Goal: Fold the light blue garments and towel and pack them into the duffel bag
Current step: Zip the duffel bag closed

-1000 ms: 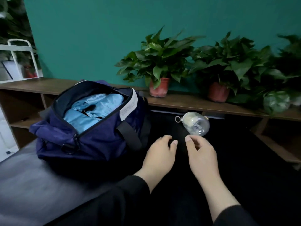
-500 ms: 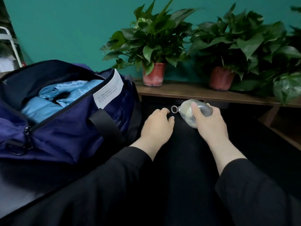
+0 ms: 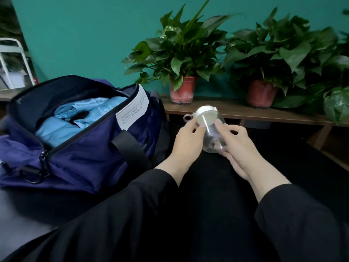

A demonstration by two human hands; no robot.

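head view: a navy duffel bag (image 3: 81,148) sits on the dark surface (image 3: 17,220) at the left, its top zip open and the opening gaping wide. inside it lie the light blue garments (image 3: 75,121), bunched and layered, filling most of the opening; which piece is the towel cannot be told. a white label (image 3: 132,112) with small printed lines hangs at the bag's near rim, and a black strap (image 3: 132,148) runs down the side facing the hands. a zip pull (image 3: 44,159) sits at the near left end of the opening.

just right of the bag, both hands hold a clear bottle (image 3: 211,135) with a white cap (image 3: 205,116), lifted off the surface and tilted with the cap up and away from the person. the left hand (image 3: 187,142) grips the cap end, its fingers curled round the rim and neck. the right hand (image 3: 239,146) cradles the clear body from the right and below, fingers wrapped about it. a small loop (image 3: 188,117) sticks out beside the cap. both arms wear black sleeves (image 3: 132,214).

behind, a wooden shelf (image 3: 236,112) carries two potted plants (image 3: 181,53) in reddish pots against a teal wall (image 3: 85,35).
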